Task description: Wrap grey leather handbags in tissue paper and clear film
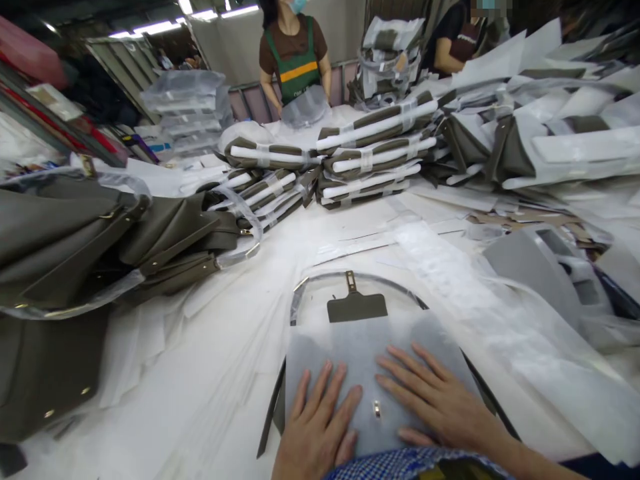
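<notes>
A dark olive handbag lies flat in front of me, its front covered by a translucent white sheet (340, 353). My left hand (320, 420) rests flat on the sheet's left part, fingers spread. On the right part my right hand (435, 393) also lies flat with fingers apart. Between the hands a small gold clasp (377, 409) shows through or on the sheet. Beyond the sheet's upper edge sticks out an olive flap tab (357, 307) with a gold fitting, inside the arc of a plastic-wrapped handle (295, 300). Dark strap parts show at both sides.
Olive handbags (170, 233) with wrapped handles lie at left. Wrapped bags (380, 153) are stacked at the back. A grey tape dispenser (540, 273) stands at right, beside a strip of white wrapping (460, 293). A person in a green apron (300, 70) stands across the table.
</notes>
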The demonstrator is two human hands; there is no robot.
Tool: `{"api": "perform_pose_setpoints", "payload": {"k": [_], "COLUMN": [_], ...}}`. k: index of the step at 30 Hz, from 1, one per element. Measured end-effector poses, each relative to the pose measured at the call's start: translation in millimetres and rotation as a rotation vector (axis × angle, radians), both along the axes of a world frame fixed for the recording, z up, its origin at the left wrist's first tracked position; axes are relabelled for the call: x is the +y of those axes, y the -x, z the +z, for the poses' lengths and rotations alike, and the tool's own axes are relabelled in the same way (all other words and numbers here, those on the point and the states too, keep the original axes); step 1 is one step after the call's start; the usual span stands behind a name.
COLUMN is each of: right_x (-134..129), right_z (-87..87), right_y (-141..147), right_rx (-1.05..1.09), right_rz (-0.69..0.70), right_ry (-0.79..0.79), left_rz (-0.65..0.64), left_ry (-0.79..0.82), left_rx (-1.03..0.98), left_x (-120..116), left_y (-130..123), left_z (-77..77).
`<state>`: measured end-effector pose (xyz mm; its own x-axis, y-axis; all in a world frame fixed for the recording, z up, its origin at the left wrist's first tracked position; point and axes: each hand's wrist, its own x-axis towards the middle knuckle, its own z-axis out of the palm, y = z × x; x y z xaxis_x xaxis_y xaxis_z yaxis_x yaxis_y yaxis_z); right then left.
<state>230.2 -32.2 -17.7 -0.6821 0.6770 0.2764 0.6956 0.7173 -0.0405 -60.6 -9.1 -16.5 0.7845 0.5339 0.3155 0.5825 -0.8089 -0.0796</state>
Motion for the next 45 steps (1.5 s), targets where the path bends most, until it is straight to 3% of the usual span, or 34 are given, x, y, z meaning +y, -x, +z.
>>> {"api": "perform_pose_setpoints", "payload": {"k": [3, 5, 8, 12, 18, 24, 27, 35, 42, 45], "right_x": [-2.2, -3.1, 5.7, 29.6, 43.0, 52.3, 57.5, 65.9, 69.1, 68.5], "right_z": [-12.3, -13.0, -3.0, 8.4, 9.1, 43.9, 51.6, 28.7, 11.1, 6.7], "right_y": [-8.3, -13.4, -18.3, -17.7, -9.7, -8.1, -8.1, -5.2, -0.5, 0.9], "right_rx": [0.120, 0.187, 0.222, 0.155, 0.050, 0.132, 0.167, 0.095, -0.004, -0.020], "right_rz": [-0.033, -0.096, -0.128, -0.176, -0.255, -0.237, -0.209, -0.220, -0.312, -0.318], "right_ry": [0.006, 0.083, 0.175, 0.133, 0.182, 0.357, 0.410, 0.367, 0.379, 0.354], "left_rz": [-0.061, -0.098, -0.098, 0.057, 0.112, 0.107, 0.120, 0.136, 0.147, 0.166], "left_ry": [-0.025, -0.006, 0.076, 0.138, 0.301, 0.455, 0.484, 0.462, 0.452, 0.424], "left_rx": [-0.021, -0.008, 0.016, -0.010, 0.018, -0.050, -0.044, -0.011, 0.052, 0.053], "left_x": [10.8, 18.2, 32.9, 55.0, 69.0, 72.5, 73.6, 75.2, 80.8, 76.3], "left_y": [10.3, 17.1, 18.3, -3.1, -24.4, -17.3, -17.7, -21.9, -24.4, -28.3], "left_z": [-12.0, -10.7, 8.4, 34.9, 35.0, 57.1, 64.1, 46.0, 23.8, 21.3]}}
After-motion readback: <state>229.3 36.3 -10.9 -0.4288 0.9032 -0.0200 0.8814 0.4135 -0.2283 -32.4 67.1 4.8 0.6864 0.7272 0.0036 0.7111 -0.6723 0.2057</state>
